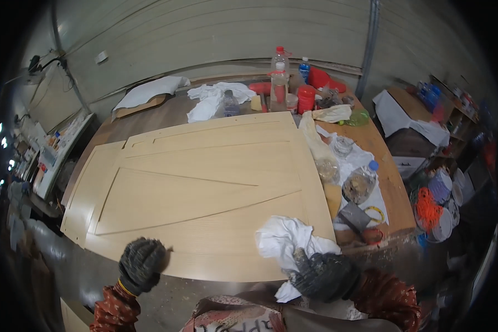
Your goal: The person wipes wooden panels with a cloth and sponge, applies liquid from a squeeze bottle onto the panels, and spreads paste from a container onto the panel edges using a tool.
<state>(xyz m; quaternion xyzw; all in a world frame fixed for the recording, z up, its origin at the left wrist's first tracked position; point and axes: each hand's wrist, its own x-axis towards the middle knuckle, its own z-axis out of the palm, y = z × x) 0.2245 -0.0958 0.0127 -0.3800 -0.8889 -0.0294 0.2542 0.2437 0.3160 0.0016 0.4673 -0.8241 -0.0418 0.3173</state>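
A large pale wood panel (205, 207) with grooved lines lies flat on the workbench before me. My right hand (325, 275), in a dark grey work glove, is closed on a white cloth (285, 240). Part of that cloth spreads over the panel's near right corner, and a tail hangs below the fingers. At the panel's near left edge, my left hand (143, 265) wears a matching glove and has its fingers curled in. A small brownish bit shows beside those fingers; its kind is too unclear to tell.
Right of the panel are a clear jar with a blue cap (359, 185), a grey block (354, 216) and a yellow tape ring (375, 214). Bottles, a red container (306, 98) and crumpled white cloths (218, 99) stand behind. Orange cord (428, 209) hangs beyond the bench's right edge.
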